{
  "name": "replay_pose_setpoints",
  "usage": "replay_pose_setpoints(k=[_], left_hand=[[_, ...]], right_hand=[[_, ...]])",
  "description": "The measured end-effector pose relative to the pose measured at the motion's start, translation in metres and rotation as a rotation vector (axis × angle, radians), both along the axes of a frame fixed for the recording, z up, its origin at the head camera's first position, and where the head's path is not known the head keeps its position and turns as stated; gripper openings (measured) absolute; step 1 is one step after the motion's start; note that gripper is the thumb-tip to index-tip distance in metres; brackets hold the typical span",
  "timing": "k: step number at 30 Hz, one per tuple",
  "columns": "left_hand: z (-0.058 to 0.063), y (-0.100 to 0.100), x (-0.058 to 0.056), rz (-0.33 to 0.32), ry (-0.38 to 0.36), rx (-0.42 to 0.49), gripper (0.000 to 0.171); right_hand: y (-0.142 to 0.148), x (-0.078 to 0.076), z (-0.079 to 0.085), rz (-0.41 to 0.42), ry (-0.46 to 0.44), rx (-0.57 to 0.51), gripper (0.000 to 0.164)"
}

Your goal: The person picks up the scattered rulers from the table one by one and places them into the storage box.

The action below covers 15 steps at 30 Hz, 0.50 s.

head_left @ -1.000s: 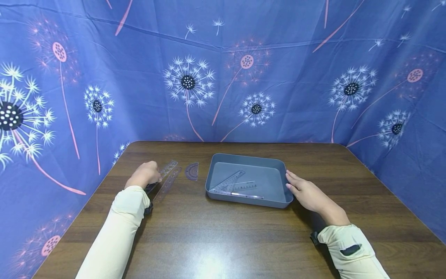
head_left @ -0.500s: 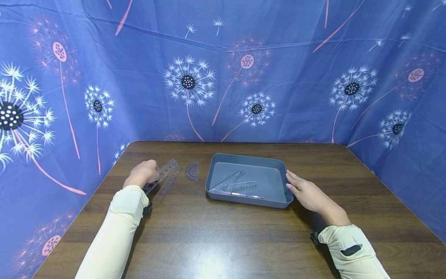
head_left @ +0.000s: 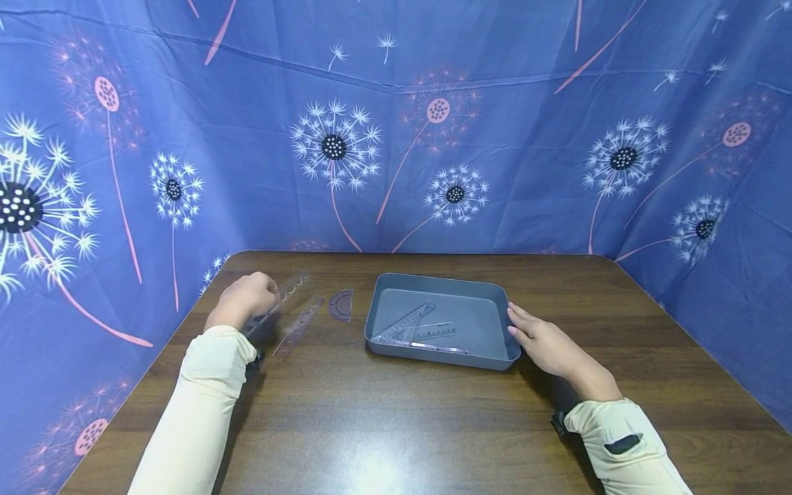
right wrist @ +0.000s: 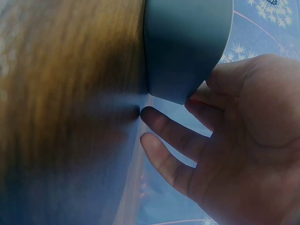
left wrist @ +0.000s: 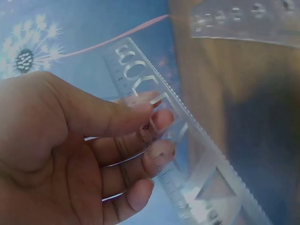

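Left hand (head_left: 244, 299) pinches a ruler (left wrist: 197, 164) left of the tray (head_left: 476, 316)! Spread right hand (head_left: 547, 344) touches its edge (head_left: 513, 349); clear pieces (head_left: 405, 324) inside, tabletop (head_left: 359, 405) in front.

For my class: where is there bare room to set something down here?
Free: the table in front of the tray, between the sleeves; the table right of the right hand; the tray's back right. Crowded: the left side, where the left hand holds a stencil ruler near another ruler and a protractor; the tray's front left, with clear drafting tools.
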<state>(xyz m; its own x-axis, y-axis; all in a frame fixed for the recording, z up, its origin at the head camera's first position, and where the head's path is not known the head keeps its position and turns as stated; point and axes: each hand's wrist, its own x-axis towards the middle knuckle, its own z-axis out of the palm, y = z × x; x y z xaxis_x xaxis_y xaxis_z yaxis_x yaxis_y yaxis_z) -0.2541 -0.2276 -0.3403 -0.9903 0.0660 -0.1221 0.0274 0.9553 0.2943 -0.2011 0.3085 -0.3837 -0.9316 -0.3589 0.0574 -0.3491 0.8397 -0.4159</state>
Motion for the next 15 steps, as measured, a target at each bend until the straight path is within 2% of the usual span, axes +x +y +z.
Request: replay_pose_setpoints(k=[9,15], left_hand=[[0.021,0.009,0.009,0.014,0.131,0.008,0.028],[0.031,0.019,0.014,0.008,0.28,0.018,0.034]], right_hand=[[0.0,0.001,0.001,-0.006,-0.007,-0.004,0.05],[0.0,0.001,0.001,-0.005,-0.009,-0.009,0.05]])
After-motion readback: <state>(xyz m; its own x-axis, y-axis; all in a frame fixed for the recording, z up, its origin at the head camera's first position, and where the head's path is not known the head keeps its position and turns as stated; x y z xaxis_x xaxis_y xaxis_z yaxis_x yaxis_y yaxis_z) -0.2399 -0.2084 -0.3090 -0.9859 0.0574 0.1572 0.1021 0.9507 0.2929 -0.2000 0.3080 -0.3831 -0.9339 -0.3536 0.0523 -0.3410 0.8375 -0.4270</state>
